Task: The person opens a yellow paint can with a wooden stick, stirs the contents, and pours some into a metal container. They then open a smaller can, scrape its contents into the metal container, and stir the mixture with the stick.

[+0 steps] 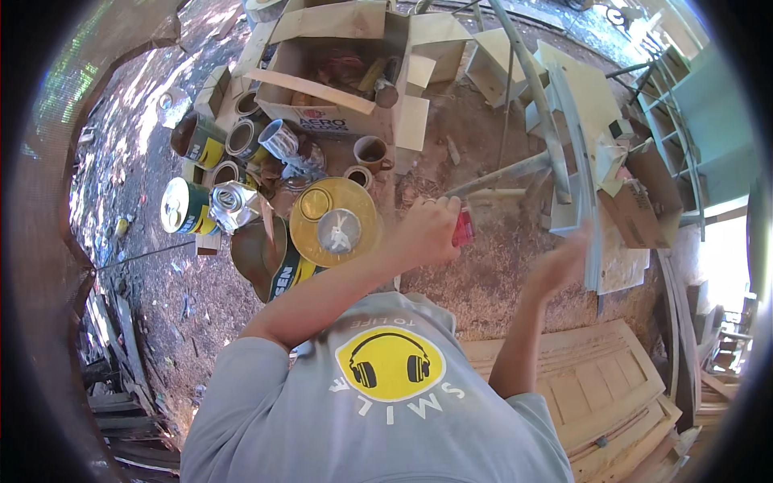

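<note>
My left hand (431, 231) is closed around a small red, see-through object (465, 228); its kind I cannot make out. It is held above the reddish-brown ground, in front of my chest. My right hand (561, 259) is raised to the right, apart from the left one and smeared by motion, so its fingers do not show clearly. Left of my left hand lies a round yellow lid (366, 205) with a grey disc (328, 233) and a crumpled white scrap (341, 226) on it. A brown mug (371, 153) stands just beyond.
Several used paint cans (187, 208) cluster at the left, around a crushed silver can (233, 206). Behind them stands an open cardboard box (330, 121). A metal frame (515, 171) reaches in close to my left hand. Wooden door panels (580, 378) lie at the lower right.
</note>
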{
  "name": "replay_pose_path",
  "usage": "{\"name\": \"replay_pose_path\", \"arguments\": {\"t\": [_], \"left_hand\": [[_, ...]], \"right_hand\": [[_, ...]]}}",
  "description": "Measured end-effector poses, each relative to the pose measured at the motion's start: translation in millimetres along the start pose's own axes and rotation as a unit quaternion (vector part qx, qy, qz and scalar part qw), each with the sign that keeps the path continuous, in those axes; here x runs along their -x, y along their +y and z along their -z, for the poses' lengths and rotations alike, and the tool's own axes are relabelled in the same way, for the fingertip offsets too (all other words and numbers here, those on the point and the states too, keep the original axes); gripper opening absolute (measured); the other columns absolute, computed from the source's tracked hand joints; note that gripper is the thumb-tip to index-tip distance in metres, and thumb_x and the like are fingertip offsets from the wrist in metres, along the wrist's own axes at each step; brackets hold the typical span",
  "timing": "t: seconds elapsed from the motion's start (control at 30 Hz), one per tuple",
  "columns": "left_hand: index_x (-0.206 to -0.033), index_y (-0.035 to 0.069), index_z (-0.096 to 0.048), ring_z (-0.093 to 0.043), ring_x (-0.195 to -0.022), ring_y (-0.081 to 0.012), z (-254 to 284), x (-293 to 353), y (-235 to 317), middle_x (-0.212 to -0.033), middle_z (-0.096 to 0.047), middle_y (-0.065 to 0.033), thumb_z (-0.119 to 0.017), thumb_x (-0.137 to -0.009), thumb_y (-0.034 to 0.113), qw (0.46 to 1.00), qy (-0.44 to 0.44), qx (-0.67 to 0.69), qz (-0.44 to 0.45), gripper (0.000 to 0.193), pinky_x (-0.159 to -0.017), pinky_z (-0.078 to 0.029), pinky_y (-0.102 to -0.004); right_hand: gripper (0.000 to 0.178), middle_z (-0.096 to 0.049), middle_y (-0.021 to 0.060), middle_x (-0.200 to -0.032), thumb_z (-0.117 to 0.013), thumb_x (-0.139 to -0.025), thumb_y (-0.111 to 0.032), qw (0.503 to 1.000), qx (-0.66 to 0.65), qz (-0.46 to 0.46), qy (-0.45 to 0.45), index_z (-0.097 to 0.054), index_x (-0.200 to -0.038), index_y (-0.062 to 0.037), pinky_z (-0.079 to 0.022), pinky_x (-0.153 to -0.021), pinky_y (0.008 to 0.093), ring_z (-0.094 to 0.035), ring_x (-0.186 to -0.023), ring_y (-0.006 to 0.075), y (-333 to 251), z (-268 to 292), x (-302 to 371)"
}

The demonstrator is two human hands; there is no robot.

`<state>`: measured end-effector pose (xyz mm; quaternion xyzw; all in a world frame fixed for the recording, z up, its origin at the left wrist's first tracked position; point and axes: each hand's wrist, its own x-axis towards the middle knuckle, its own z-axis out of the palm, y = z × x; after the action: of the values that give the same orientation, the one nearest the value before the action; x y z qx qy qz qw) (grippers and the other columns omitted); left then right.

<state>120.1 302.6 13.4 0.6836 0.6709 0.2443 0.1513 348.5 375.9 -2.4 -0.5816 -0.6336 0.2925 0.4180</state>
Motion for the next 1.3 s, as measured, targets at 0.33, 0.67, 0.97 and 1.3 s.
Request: {"name": "replay_pose_path", "arguments": {"t": [0.33, 0.67, 0.97, 1.3], "left_hand": [[-0.125, 0.007, -0.057, -0.068, -0.105, -0.0365, 78.4, 6.9, 55.8, -0.116, -0.068, -0.0168, -0.083, -0.068, 0.024, 0.991, 0.057, 0.124, -0.016, 0.065, -0.098, -0.047, -0.0503], [-0.132, -0.004, -0.053, -0.071, -0.099, -0.0339, 154.0, 32.6, 105.2, -0.115, -0.068, -0.0173, -0.091, -0.076, 0.034, 0.967, 0.138, 0.08, -0.201, 0.078, -0.094, -0.049, -0.0463], [-0.137, 0.004, -0.052, -0.069, -0.101, -0.0396, 89.1, 13.6, 57.4, -0.113, -0.071, -0.0177, -0.09, -0.067, 0.021, 0.991, 0.078, 0.062, -0.09, 0.082, -0.094, -0.05, -0.0486], [-0.135, 0.005, -0.055, -0.066, -0.102, -0.041, 95.9, 37.8, 50.6, -0.114, -0.07, -0.0168, -0.092, -0.062, 0.02, 0.993, 0.008, 0.108, -0.04, 0.083, -0.091, -0.051, -0.0486]], "right_hand": [[0.055, -0.069, 0.0206, -0.136, -0.045, -0.114, -0.031, 0.972, -0.179, 0.097, 0.118, -0.047, -0.151, 0.0097, -0.053, -0.107, 0.0418, -0.066, -0.127, 0.0299, -64.9, 81.3, -34.0], [0.054, -0.07, 0.021, -0.131, -0.052, -0.112, -0.026, 0.968, -0.221, 0.122, 0.014, -0.045, -0.154, 0.0075, -0.057, -0.09, 0.0344, -0.074, -0.106, 0.0235, -97.5, 75.3, 5.2], [0.046, -0.069, 0.0189, -0.135, -0.064, -0.104, -0.024, 0.952, -0.125, 0.253, -0.117, -0.063, -0.139, 0.0052, -0.053, -0.102, 0.0408, -0.067, -0.123, 0.0309, -128.6, 64.9, -5.2], [0.06, -0.064, 0.0188, -0.133, -0.086, -0.085, -0.021, 0.868, -0.1, 0.323, -0.364, -0.066, -0.135, 0.0038, -0.053, -0.098, 0.0416, -0.064, -0.117, 0.0326, -140.9, 43.2, -6.7]]}}
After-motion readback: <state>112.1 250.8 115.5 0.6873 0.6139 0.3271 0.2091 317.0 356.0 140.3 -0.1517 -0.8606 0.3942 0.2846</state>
